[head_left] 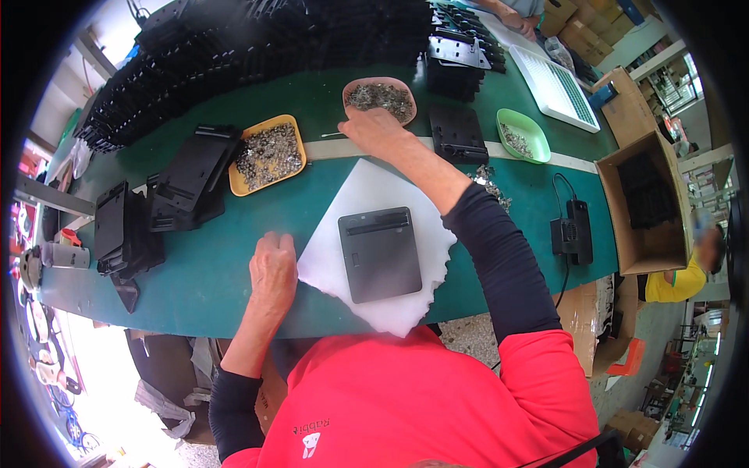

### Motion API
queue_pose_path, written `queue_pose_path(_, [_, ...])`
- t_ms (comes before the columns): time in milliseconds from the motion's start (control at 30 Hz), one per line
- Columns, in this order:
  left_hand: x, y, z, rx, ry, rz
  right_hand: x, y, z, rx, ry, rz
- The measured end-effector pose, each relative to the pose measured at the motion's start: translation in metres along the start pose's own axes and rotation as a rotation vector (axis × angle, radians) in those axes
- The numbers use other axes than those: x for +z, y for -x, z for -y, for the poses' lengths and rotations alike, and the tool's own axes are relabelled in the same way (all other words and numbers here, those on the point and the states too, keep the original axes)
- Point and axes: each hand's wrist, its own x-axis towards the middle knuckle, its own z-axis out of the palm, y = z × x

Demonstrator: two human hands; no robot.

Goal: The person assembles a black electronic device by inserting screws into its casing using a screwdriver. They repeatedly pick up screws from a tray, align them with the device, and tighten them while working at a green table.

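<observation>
The person's right hand [376, 129] is reaching across the green bench [234, 257] to the near rim of a pink oval tray [380, 99] filled with small silvery metal fasteners. Its fingers are pointing into the tray and are hidden behind the back of the hand, so I cannot tell whether they are pinching anything. The left hand [273, 269] is resting on the bench at the left edge of a white foam sheet [367, 191], with its fingers curled into a loose fist and nothing visible in them.

A dark grey, flat, square plastic panel [380, 253] is lying in the middle of the foam sheet, between the two hands and touching neither. A yellow square tray [267, 154] of the same silvery fasteners is sitting left of the pink tray, just beside a stack of black plastic brackets [191, 175]. A green oval tray [523, 135] with a few fasteners is lying to the right, near another black panel [458, 134]. A black power adapter [573, 230] is standing near the bench's right end, beside an open cardboard box [644, 203].
</observation>
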Motion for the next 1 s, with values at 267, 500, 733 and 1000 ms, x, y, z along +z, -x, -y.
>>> queue_pose_path(267, [0.007, 0.003, 0.008, 0.082, 0.031, -0.106, -0.010, -0.012, 0.003, -0.038, 0.089, 0.110])
queue_pose_path(500, [0.004, 0.001, -0.001, -0.119, 0.238, -0.091, -0.033, 0.041, -0.008, 0.161, -0.320, 0.177])
queue_pose_path(733, [-0.003, -0.009, -0.025, -0.229, 0.722, 0.015, -0.047, 0.087, -0.021, 0.325, -0.503, 0.185])
queue_pose_path(1000, [0.000, -0.009, -0.042, -0.391, 1.094, 0.135, -0.039, 0.124, -0.004, 0.375, -0.337, 0.058])
